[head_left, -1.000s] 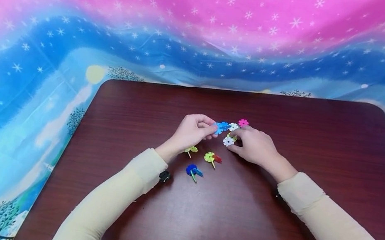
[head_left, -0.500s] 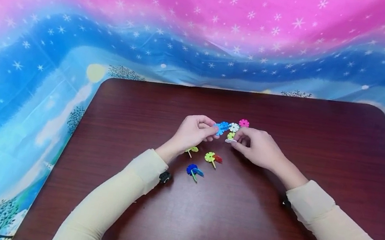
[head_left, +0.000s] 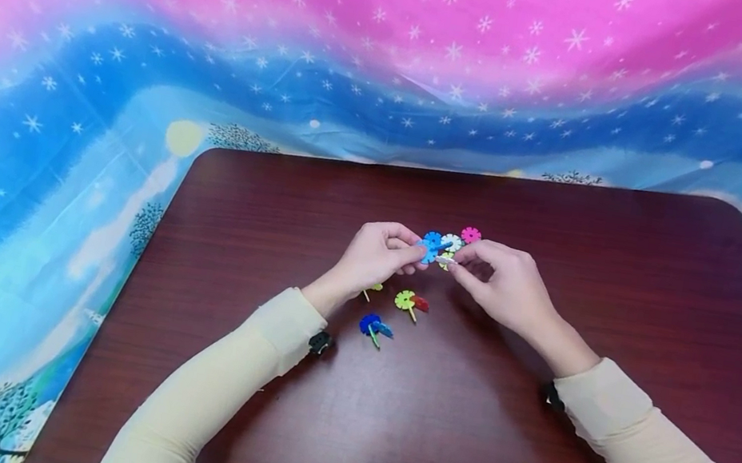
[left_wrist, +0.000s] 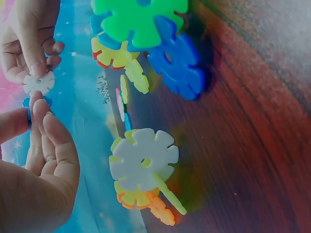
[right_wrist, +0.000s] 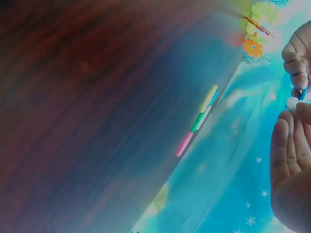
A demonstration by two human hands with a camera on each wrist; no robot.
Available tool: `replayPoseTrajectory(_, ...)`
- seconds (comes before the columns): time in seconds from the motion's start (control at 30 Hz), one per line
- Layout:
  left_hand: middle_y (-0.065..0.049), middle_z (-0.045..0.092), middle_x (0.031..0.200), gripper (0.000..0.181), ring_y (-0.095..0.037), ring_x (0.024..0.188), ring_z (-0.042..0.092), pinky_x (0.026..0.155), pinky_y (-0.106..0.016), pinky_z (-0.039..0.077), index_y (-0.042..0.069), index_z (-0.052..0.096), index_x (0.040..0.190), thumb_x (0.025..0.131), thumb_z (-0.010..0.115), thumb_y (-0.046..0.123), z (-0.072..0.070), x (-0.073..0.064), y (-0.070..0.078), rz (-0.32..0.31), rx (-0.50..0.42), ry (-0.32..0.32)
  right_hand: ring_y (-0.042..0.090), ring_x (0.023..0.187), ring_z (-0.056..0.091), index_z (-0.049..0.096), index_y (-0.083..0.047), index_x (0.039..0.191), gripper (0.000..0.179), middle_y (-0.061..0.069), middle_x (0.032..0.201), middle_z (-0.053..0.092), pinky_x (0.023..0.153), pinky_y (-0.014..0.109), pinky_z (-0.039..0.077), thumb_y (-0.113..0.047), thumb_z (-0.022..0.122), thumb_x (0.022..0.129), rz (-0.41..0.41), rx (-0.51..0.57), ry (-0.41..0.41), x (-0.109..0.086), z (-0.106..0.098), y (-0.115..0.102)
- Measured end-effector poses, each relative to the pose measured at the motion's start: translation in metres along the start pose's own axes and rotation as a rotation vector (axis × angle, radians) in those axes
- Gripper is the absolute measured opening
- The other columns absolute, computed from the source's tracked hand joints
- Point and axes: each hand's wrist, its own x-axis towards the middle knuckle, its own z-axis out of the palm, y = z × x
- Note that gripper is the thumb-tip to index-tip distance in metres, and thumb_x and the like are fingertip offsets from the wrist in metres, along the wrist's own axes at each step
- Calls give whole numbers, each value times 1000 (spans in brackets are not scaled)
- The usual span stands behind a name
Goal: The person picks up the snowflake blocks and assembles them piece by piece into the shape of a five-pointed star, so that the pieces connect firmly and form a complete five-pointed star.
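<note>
My left hand (head_left: 381,257) pinches a blue snowflake disc (head_left: 427,254) between thumb and fingers; a second blue piece seems joined to it. Facing it, my right hand (head_left: 509,282) pinches a white snowflake disc (head_left: 443,259), seen nearly edge-on in the head view. In the left wrist view the white disc (left_wrist: 40,83) lies right against the blue disc (left_wrist: 30,108); whether their slots are engaged I cannot tell. Behind the fingers lie loose discs: a white one (head_left: 452,241), a pink one (head_left: 471,234) and a yellow-green one (head_left: 446,266), partly hidden.
Nearer on the brown table (head_left: 381,444) stand joined disc clusters: a yellow-green and red one (head_left: 406,300), a dark blue and green one (head_left: 371,324), and another yellow one (head_left: 375,286) half hidden by the left hand. A patterned cloth (head_left: 369,61) hangs behind the table.
My right hand has lifted the white disc off the table, turned it edge-on and brought it left to the blue disc. The left hand has barely moved.
</note>
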Motion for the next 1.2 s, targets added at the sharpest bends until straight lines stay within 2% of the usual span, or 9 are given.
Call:
replayPoseTrajectory(0.17,-7,77,84,20,-45,90,72,85,-49,61,0,71,106,98,75,18,1,-1,-1,4,16,13,9,78,67,78,-14,97,16,-4,91,72,72,37,60,-11,87,85,-66,-26,35,0,2,1)
replayPoseTrajectory(0.57,-5,77,83,17,-38,84,74,74,-34,62,2,71,102,97,76,17,5,-5,-3,35,58,36,10,74,64,79,-13,96,18,-3,88,72,63,34,54,-8,89,82,-147,-61,61,1,5,0)
replayPoseTrajectory(0.8,-6,77,83,13,-39,84,75,80,-47,62,1,71,100,97,75,13,10,-6,-6,44,21,33,10,69,60,79,-11,96,19,0,89,71,60,32,52,-6,89,81,-197,-77,88,-1,7,-1)
replayPoseTrajectory(1.0,-9,77,84,11,-42,88,74,82,-44,62,-1,70,100,97,75,8,11,-8,-6,48,-34,28,13,69,61,79,-9,96,20,2,90,72,61,34,54,-5,89,80,-235,-81,98,1,7,-4)
replayPoseTrajectory(1.1,-9,78,86,14,-40,87,75,80,-39,63,-1,70,102,97,75,11,9,-10,-7,65,-26,42,14,71,63,79,-9,96,20,2,90,72,63,35,56,-7,90,80,-234,-80,73,5,7,-5)
replayPoseTrajectory(1.2,-7,78,86,18,-37,86,75,79,-39,63,0,70,104,97,76,16,5,-13,-12,61,0,65,13,73,64,79,-11,100,23,1,92,73,66,35,58,-15,92,81,-182,-99,-24,11,5,-5)
